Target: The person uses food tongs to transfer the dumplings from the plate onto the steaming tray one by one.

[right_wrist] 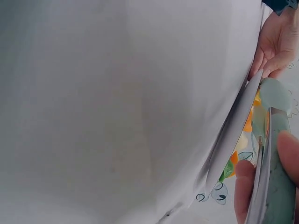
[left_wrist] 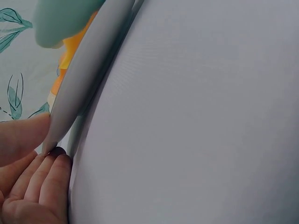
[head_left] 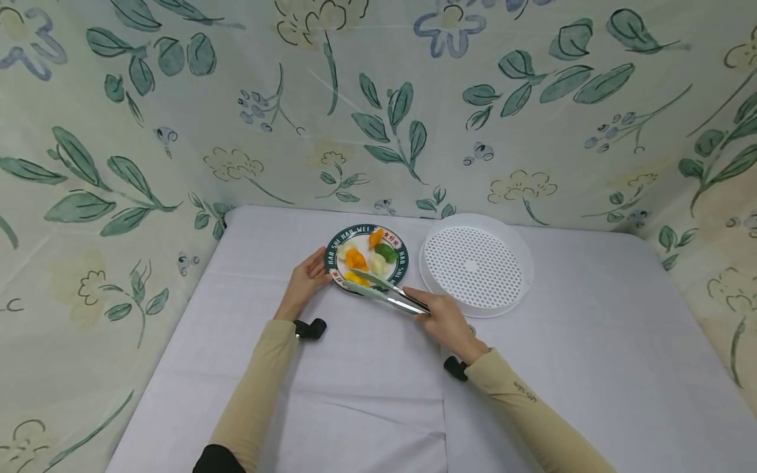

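A round plate [head_left: 403,255] with a dark green, lettered rim carries orange, yellow, green and pale pieces of what looks like food. My left hand [head_left: 306,279] pinches its left edge, thumb above and fingers curled beneath, as the left wrist view shows on the plate's rim [left_wrist: 70,100]. The plate looks slightly lifted on that side. In my right hand [head_left: 447,320] is a pair of tongs [head_left: 402,302] with pale green tips. Those tips lie over the yellow piece [head_left: 355,279] at the plate's front; whether they grip it I cannot tell.
Right beside the plate stands a round white tray [head_left: 473,266] with a perforated surface. A white cloth [head_left: 367,407] covers the table. Behind it hangs a leaf-and-flower patterned curtain [head_left: 378,177]. Each wrist wears a small black device [head_left: 311,328].
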{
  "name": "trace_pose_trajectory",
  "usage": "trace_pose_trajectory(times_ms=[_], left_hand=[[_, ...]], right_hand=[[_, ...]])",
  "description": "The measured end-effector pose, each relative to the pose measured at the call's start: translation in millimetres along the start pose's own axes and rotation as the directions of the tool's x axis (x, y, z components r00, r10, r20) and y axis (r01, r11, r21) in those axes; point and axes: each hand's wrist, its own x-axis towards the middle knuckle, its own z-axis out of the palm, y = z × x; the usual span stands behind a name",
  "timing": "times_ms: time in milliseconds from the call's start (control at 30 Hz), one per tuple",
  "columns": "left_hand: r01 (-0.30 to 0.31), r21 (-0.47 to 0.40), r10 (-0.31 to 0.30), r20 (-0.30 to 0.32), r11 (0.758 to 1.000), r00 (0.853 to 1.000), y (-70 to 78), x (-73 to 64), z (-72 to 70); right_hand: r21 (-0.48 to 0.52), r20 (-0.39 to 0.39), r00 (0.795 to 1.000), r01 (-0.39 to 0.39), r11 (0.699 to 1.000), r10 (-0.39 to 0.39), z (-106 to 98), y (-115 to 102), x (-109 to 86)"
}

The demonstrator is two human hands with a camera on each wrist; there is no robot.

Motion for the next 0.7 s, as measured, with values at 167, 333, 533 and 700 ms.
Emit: trace_pose_trajectory(times_ms=[167, 333, 533, 700], left_hand=[[-0.001, -0.007, 0.001, 0.002, 1.000, 1.000, 1.3, -0.8, -0.3], [-0.001, -0.002, 0.001, 0.007, 1.000, 1.000, 1.5, -0.5, -0.6], [-0.003, -0.013, 0.003, -0.002, 1.000, 1.000, 0.7, -0.1, 0.7], [-0.011, -0.023, 0.010, -0.002, 1.000, 1.000, 0.1, -0.1, 1.2]], right_hand=[[0.003, -0.024, 1.000, 0.006, 1.000, -0.006, -1, 0, -1.1], [0.008, -0.035, 0.999, 0.003, 1.000, -0.003, -6, -2, 0.0], [0.003, -0.037, 0.999, 0.005, 1.000, -0.005, -18, -3, 1.4], [-0.013, -0.051, 0.999, 0.008, 1.000, -0.009, -33, -3, 1.6]])
